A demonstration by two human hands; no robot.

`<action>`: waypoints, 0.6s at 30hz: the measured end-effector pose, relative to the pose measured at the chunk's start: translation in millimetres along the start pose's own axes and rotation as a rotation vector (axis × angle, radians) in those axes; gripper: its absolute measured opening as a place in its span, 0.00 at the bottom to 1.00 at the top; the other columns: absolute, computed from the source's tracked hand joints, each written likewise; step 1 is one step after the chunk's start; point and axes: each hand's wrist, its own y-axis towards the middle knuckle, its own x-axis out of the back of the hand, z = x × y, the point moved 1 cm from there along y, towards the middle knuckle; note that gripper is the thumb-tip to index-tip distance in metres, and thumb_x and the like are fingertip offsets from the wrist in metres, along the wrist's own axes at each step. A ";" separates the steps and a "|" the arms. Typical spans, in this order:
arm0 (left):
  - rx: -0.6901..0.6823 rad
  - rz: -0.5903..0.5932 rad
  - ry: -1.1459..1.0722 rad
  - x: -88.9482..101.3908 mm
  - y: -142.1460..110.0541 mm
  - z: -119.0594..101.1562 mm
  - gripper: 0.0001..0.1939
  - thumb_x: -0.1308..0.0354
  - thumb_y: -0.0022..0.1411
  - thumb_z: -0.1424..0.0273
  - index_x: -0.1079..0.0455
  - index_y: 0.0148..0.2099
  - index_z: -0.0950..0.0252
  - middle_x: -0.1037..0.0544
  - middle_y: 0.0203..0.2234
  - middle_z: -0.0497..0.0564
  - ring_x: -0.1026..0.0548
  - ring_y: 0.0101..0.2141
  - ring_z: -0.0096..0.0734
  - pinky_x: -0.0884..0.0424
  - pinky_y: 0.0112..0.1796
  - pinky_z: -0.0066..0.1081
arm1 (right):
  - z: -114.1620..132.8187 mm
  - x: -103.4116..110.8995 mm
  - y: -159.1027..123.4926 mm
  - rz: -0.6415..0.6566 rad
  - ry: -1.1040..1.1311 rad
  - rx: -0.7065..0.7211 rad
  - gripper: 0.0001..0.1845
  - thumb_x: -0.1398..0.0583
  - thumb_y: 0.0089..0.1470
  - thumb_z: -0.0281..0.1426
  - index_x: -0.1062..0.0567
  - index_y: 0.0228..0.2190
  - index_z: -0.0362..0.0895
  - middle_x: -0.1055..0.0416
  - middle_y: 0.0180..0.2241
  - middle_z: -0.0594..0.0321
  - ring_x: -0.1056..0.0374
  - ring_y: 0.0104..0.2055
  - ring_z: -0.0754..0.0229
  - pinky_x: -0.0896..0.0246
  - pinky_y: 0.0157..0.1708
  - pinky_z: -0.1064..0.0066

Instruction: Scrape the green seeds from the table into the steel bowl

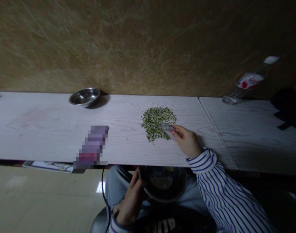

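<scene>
Here, small green bits [154,121] lie spread out near the middle of the tabletop [123,129]. The right hand [188,140] has its grip pinched shut on a thin, see-through piece [167,127] at their right side. Just off the front edge, the left hand [133,199] curls its grip on the rim of a dark bowl [162,184]. A shiny bowl [86,97] sits by the back edge, left of the bits. A bottle [247,81] stands near the back edge, far to the right.
</scene>
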 end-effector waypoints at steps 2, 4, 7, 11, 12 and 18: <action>0.002 -0.002 -0.004 -0.1 0.7 0.9 0.38 0.40 0.54 0.66 0.42 0.67 0.56 0.24 0.53 0.54 0.24 0.45 0.42 0.30 0.31 0.29 | 3.4 -0.2 -3.4 0.004 -0.005 0.000 0.16 0.42 0.57 0.32 0.21 0.45 0.45 0.18 0.38 0.54 0.21 0.38 0.53 0.24 0.39 0.63; 0.002 -0.014 -0.012 0.8 2.6 2.9 0.38 0.40 0.53 0.66 0.41 0.66 0.55 0.23 0.51 0.52 0.23 0.43 0.41 0.30 0.31 0.29 | 6.8 0.3 -6.9 0.011 -0.009 0.003 0.15 0.42 0.57 0.32 0.21 0.45 0.45 0.18 0.38 0.54 0.21 0.38 0.53 0.24 0.39 0.63; -0.002 -0.019 -0.017 3.5 6.8 6.3 0.39 0.39 0.51 0.66 0.40 0.66 0.53 0.22 0.48 0.52 0.23 0.40 0.39 0.30 0.32 0.30 | 10.7 1.3 -12.2 0.018 0.002 0.015 0.15 0.42 0.57 0.32 0.21 0.45 0.45 0.18 0.38 0.55 0.21 0.37 0.54 0.24 0.38 0.64; -0.006 0.006 -0.011 6.0 10.7 7.1 0.40 0.40 0.51 0.66 0.42 0.67 0.53 0.23 0.47 0.52 0.24 0.37 0.37 0.30 0.30 0.30 | 12.4 2.2 -18.3 0.032 0.024 0.026 0.15 0.41 0.57 0.33 0.20 0.44 0.46 0.18 0.38 0.56 0.21 0.38 0.54 0.24 0.37 0.66; -0.002 0.006 -0.009 6.1 10.7 6.5 0.41 0.40 0.50 0.66 0.43 0.67 0.53 0.22 0.47 0.52 0.24 0.36 0.37 0.30 0.30 0.30 | 12.2 2.7 -19.1 0.039 0.033 0.027 0.14 0.41 0.57 0.33 0.20 0.44 0.46 0.18 0.38 0.56 0.21 0.38 0.55 0.24 0.37 0.66; -0.006 0.001 -0.006 4.6 6.9 1.4 0.39 0.41 0.51 0.66 0.42 0.66 0.54 0.23 0.49 0.53 0.24 0.39 0.40 0.28 0.32 0.33 | 5.2 6.1 -10.7 0.020 0.066 0.004 0.14 0.41 0.57 0.34 0.20 0.43 0.46 0.18 0.38 0.57 0.21 0.38 0.55 0.24 0.38 0.65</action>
